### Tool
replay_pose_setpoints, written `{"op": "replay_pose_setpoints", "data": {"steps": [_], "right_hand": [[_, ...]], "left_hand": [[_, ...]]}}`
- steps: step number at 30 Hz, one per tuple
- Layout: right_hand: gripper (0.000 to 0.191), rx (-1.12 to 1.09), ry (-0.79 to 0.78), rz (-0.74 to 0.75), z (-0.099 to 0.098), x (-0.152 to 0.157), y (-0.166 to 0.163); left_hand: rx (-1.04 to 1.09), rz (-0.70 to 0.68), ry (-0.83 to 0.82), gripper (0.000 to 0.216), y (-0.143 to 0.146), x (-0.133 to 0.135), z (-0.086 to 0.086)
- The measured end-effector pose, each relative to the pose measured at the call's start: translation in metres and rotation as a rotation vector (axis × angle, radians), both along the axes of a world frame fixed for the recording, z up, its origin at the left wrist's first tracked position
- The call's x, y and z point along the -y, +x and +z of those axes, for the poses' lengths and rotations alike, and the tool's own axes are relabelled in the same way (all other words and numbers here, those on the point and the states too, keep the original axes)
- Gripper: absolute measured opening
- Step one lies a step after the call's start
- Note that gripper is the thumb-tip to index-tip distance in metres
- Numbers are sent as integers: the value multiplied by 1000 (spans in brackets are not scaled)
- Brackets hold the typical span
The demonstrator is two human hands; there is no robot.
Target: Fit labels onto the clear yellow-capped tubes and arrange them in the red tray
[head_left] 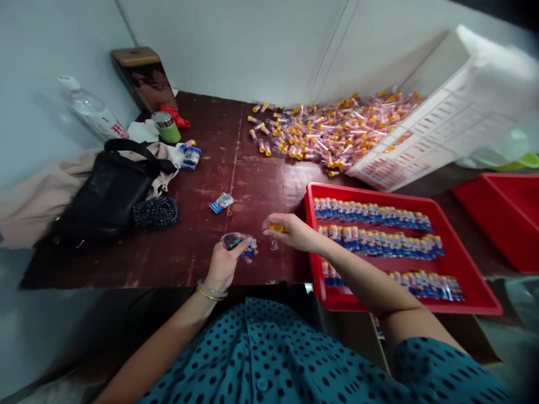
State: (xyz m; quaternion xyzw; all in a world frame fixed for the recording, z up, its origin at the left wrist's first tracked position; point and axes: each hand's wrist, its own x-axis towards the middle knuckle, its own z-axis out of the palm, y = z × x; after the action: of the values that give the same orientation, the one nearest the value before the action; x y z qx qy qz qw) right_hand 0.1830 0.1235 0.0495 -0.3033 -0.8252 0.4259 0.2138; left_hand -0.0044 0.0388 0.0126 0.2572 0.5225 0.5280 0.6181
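My left hand is closed around a small stack of blue printed sleeves, held low over the front of the table. Just right of it, my right hand grips a small clear tube with a yellow cap, its pinkish body pointing down. A few loose blue sleeves lie on the table beyond my left hand. Under my right forearm is a red tray with several rows of sleeved yellow-capped tubes. My forearm hides part of the nearest row.
A big pile of yellow-capped tubes spreads along the wall beside a tilted white plastic basket. At left are a black bag, a water bottle, a green jar and a leaning phone. Another red tray stands far right.
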Motion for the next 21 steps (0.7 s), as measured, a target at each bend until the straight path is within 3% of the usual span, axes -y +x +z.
{"op": "replay_pose_setpoints", "data": {"steps": [7, 11, 14, 21], "right_hand": [[16, -39, 33, -102, 3, 33, 7], [20, -85, -129, -138, 6, 40, 18], [22, -130, -235, -181, 5, 42, 26], [35, -381, -496, -445, 4, 38, 54]], "left_hand": [[-24, -51, 55, 29, 19, 10, -5], [12, -259, 34, 22, 16, 13, -6], [0, -295, 17, 22, 13, 15, -9], [-55, -353, -33, 30, 8, 20, -8]]}}
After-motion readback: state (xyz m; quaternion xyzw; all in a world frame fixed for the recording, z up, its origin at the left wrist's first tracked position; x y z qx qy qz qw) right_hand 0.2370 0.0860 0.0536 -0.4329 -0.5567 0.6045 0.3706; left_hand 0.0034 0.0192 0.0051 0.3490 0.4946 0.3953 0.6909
